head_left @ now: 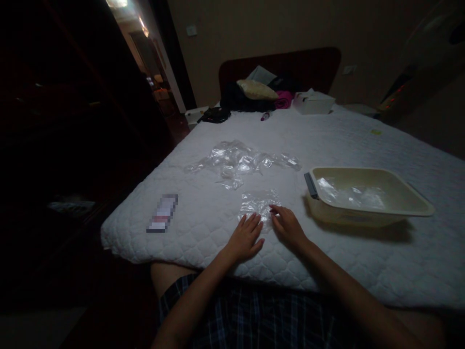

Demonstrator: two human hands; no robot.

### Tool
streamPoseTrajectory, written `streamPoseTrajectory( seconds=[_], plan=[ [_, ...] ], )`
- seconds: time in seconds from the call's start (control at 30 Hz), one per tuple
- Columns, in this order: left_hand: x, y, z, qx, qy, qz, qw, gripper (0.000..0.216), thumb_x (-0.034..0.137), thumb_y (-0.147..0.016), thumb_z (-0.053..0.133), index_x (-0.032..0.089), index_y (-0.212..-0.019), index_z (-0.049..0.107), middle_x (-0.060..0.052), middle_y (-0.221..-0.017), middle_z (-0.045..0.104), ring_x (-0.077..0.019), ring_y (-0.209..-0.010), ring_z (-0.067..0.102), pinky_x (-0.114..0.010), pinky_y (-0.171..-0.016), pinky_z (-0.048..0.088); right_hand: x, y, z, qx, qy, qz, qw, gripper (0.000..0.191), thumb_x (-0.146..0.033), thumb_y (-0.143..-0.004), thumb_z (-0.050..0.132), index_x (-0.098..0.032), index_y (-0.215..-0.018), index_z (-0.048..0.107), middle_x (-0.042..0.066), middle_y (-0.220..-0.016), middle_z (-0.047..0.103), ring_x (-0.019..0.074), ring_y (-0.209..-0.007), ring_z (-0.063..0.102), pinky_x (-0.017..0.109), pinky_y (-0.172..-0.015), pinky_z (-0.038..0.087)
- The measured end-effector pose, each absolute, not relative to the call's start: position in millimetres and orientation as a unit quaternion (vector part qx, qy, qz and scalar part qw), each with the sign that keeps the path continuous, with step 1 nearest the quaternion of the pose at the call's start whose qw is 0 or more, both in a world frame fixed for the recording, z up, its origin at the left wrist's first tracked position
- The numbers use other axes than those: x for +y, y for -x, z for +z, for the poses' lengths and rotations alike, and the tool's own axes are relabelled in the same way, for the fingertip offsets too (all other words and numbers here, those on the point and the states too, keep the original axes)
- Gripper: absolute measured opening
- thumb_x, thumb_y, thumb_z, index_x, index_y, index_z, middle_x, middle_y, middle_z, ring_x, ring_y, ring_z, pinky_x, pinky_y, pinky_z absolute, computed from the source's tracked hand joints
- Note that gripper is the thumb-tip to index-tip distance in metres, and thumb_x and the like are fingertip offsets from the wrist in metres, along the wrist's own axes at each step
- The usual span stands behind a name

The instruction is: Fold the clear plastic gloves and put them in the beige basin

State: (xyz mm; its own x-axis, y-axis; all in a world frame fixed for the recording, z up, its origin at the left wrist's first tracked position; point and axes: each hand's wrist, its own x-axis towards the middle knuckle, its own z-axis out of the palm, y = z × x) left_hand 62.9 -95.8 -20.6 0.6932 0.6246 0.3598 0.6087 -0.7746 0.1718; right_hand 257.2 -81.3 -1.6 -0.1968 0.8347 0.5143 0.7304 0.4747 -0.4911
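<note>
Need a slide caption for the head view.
Left hand and right hand on a clear bag on the mattress; beige tub at right.

Bedroom as I see it, dimly lit. A bed (363, 140) with a white quilted cover fills the middle of my view. Its dark red headboard (312, 65) stands against a plain beige wall (254, 29). A switch plate (191, 30) sits on that wall near the doorway (145, 48), beyond which a brighter room shows. To my left is dark furniture (72, 97), its details unreadable. A low white nightstand (194, 116) stands beside the bed's head.
</note>
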Motion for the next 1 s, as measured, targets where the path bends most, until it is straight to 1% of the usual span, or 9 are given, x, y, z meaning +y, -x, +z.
streamPoseTrajectory(
  seconds=[0.27,0.47,0.57,0.67,0.8,0.87,1.0],
  plan=[
    [-95.8,-63.5,-20.7,0.339,-0.919,0.2,0.016,0.051,0.036,-0.082,0.043,0.013,-0.127,0.036,-0.015,-0.138,0.032,-0.0255,-0.132,0.015,-0.052,-0.105,0.015,-65.7,-253.9,-10.1,-0.749,0.538,0.081,0.377,0.034,-0.03,-0.084,0.043,-0.017,-0.116,0.046,0.01,-0.095,0.059,0.0218,-0.084,0.057,0.038,-0.078,0.044],
    [-96.0,-64.1,-20.6,0.346,-0.918,0.191,0.025,0.052,0.037,-0.084,0.04,0.013,-0.129,0.033,-0.014,-0.135,0.037,-0.0245,-0.131,0.02,-0.051,-0.106,0.013,-59.7,-249.0,-5.6,-0.749,0.563,0.053,0.345,0.028,-0.028,-0.085,0.042,-0.016,-0.107,0.052,0.009,-0.089,0.061,0.0209,-0.079,0.057,0.034,-0.074,0.042],
    [-95.7,-63.9,-20.9,0.348,-0.918,0.188,0.022,0.055,0.037,-0.083,0.04,0.01,-0.13,0.031,-0.016,-0.136,0.034,-0.0248,-0.131,0.019,-0.05,-0.106,0.014,-58.8,-244.7,-5.5,-0.747,0.568,0.067,0.338,0.027,-0.029,-0.084,0.043,-0.016,-0.105,0.054,0.008,-0.086,0.063,0.0195,-0.075,0.058,0.032,-0.071,0.042],
    [-96.2,-63.4,-20.2,0.345,-0.919,0.19,0.017,0.053,0.037,-0.083,0.041,0.011,-0.129,0.033,-0.016,-0.139,0.029,-0.0251,-0.132,0.016,-0.051,-0.106,0.015,-57.8,-243.2,-8.2,-0.727,0.578,0.113,0.354,0.027,-0.031,-0.083,0.045,-0.018,-0.103,0.055,0.005,-0.079,0.064,0.0171,-0.069,0.058,0.028,-0.066,0.041],
    [-97.4,-63.0,-19.0,0.346,-0.92,0.185,0.009,0.05,0.038,-0.084,0.04,0.012,-0.126,0.037,-0.016,-0.14,0.027,-0.0239,-0.133,0.014,-0.05,-0.106,0.013,-53.1,-246.2,-10.5,-0.68,0.594,0.181,0.391,0.027,-0.033,-0.08,0.047,-0.018,-0.101,0.055,0.001,-0.069,0.061,0.0142,-0.061,0.056,0.025,-0.058,0.041],
    [-97.6,-63.0,-19.1,0.348,-0.92,0.18,0.004,0.049,0.038,-0.084,0.039,0.012,-0.126,0.038,-0.016,-0.14,0.026,-0.0236,-0.133,0.013,-0.049,-0.107,0.012,-50.5,-247.9,-8.6,-0.672,0.593,0.186,0.403,0.027,-0.033,-0.08,0.047,-0.018,-0.1,0.056,0.001,-0.07,0.06,0.014,-0.061,0.055,0.025,-0.059,0.041],
    [-96.9,-63.0,-19.9,0.349,-0.921,0.173,0.003,0.05,0.038,-0.084,0.038,0.012,-0.126,0.038,-0.015,-0.139,0.029,-0.0236,-0.132,0.014,-0.049,-0.107,0.012,-53.5,-249.1,-0.3,-0.672,0.585,0.137,0.432,0.025,-0.031,-0.081,0.045,-0.017,-0.096,0.057,0.004,-0.079,0.06,0.0152,-0.066,0.055,0.028,-0.064,0.043]
  ],
)
